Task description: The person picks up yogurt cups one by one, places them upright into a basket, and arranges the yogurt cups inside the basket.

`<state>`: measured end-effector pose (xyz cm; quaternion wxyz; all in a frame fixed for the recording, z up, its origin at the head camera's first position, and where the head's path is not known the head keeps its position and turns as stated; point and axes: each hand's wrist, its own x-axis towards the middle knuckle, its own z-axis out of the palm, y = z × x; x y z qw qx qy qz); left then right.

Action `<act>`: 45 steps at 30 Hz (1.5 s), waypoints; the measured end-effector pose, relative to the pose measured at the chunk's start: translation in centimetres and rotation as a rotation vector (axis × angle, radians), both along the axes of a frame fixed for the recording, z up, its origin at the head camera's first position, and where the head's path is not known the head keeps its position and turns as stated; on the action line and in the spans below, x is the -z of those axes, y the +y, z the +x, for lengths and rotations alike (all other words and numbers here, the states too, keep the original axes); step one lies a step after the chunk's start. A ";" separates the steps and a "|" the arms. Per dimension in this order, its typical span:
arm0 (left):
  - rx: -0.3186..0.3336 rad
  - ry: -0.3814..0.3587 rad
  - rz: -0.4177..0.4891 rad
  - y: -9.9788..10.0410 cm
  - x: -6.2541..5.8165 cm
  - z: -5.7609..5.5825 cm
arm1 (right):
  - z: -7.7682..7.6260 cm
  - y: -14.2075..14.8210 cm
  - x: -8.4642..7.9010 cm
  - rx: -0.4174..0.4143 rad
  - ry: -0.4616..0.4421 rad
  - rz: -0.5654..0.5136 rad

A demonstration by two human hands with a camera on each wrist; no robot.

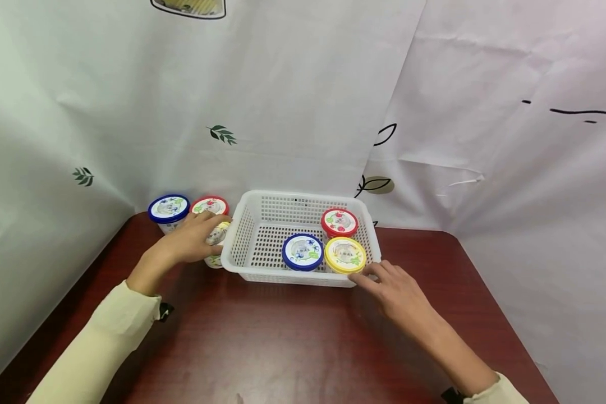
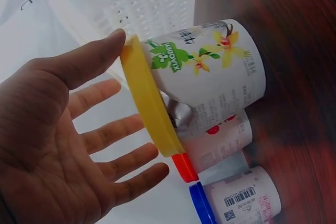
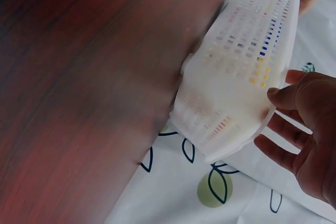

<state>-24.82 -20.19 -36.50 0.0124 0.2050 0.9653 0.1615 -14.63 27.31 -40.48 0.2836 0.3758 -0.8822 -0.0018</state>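
Note:
My left hand [image 1: 194,235] reaches over a white tub with a yellow lid [image 2: 152,95], left of a white plastic basket [image 1: 239,235]. Its thumb lies at the lid's edge, while the other fingers stay spread and fairly straight. At the basket's front right corner, my right hand [image 1: 399,292] holds the rim, thumb outside and some fingertips behind it. Inside the basket's right half stand a blue-lidded tub [image 1: 303,252], a yellow-lidded tub [image 1: 345,255] and a red-lidded tub [image 1: 339,222].
Behind the left hand stand another blue-lidded tub [image 1: 169,209] and another red-lidded tub [image 1: 210,206]. Everything rests on a dark red wooden table [image 1: 283,336]. A white patterned cloth [image 1: 293,101] hangs along its back and sides.

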 end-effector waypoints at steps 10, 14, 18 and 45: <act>-0.020 -0.041 0.009 0.2 0.4 -0.3 | -0.1 -0.1 -0.1 0.000 0.027 0.004; -0.014 -0.050 0.005 0.2 0.3 -0.5 | -0.2 -0.2 -0.1 0.003 0.030 0.001; -0.013 -0.043 0.002 0.1 0.2 -0.6 | -0.2 -0.3 -0.2 0.001 0.033 -0.005; -0.083 -0.215 -0.066 0.1 -1.3 0.3 | 0.0 -0.5 -0.4 -0.005 0.040 -0.007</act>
